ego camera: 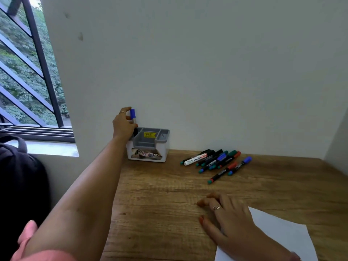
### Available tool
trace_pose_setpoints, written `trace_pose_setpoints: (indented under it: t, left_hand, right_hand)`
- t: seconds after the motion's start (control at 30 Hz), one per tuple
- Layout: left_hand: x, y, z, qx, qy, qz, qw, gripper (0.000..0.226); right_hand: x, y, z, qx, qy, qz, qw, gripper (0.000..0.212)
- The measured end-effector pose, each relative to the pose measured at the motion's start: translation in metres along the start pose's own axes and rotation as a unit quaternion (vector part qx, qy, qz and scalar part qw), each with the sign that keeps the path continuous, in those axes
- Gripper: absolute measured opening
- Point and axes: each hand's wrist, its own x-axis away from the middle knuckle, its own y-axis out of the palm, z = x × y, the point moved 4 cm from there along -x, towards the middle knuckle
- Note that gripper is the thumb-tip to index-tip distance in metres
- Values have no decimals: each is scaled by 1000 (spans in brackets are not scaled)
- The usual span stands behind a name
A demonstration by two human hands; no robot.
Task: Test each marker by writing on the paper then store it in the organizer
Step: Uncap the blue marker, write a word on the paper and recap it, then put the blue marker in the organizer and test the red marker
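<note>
The left hand [123, 124] grips a blue-capped marker [133, 117] upright over the organizer's [148, 146] left compartment. The right hand [224, 215] rests flat, fingers spread, on the desk [160, 204] and paper [282, 234]. More markers [214, 161] lie beyond.

Blue-capped marker [133, 117] upright — over organizer [148, 146].

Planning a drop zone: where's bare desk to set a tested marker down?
Bare wood lies between the organizer and the marker pile, and in a wide band from the left desk edge to the right hand. Crowded: the pile near the wall, and the paper corner under the right hand.
</note>
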Motion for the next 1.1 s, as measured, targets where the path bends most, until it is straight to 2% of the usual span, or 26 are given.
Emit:
trace_pose_setpoints:
  t: [0.4, 0.6, 0.77, 0.9, 1.1]
  left_hand:
    - [-3, 0, -15, -25, -39, -36, 998, 74]
    - [-3, -11, 1, -51, 1, -4, 999, 76]
    - [5, -15, 25, -42, 47, -2, 998, 67]
    - [17, -15, 46, -43, 85, -1, 995, 56]
    - [63, 13, 79, -3, 106, -11, 994, 38]
  right_hand:
    - [-1, -1, -2, -7, 9, -30, 999, 86]
    - [0, -2, -2, -12, 5, -22, 1000, 84]
    - [2, -1, -1, -18, -14, -17, 1000, 77]
    - [4, -3, -2, -31, -15, -14, 999, 43]
    - [6, -5, -3, -38, -15, -11, 999, 40]
